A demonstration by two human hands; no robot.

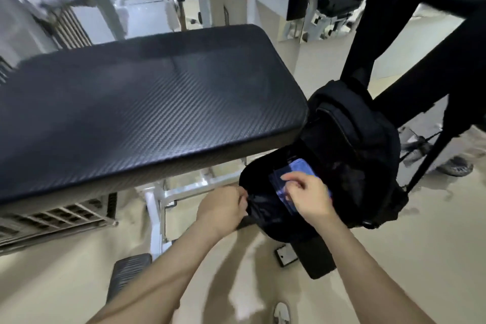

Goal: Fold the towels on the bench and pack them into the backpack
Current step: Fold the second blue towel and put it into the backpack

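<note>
The padded black counter (147, 102) filled the left and middle of the view, its top bare and no towel lying on it. Below its near edge stood a white metal frame (155, 218), and a ribbed black footplate (128, 273) sat on the beige floor (420, 258).

The left hand (223, 208) was just right of the frame, with its fingers curled and pinching the near rim of the backpack (363, 144) to hold the mouth open. The black backpack sat just beside the counter's right end, and its straps (368, 42) ran up towards a bar at the top right.

Inside the open mouth lay a blue towel (302, 167), folded flat. The right hand (307, 194) was on top of it with bent fingers gripping the cloth. The two hands were apart, one at each side of the opening.

A small black tag (285, 255) lay below the backpack, and the tip of a light shoe (282, 313) showed at the bottom edge.
</note>
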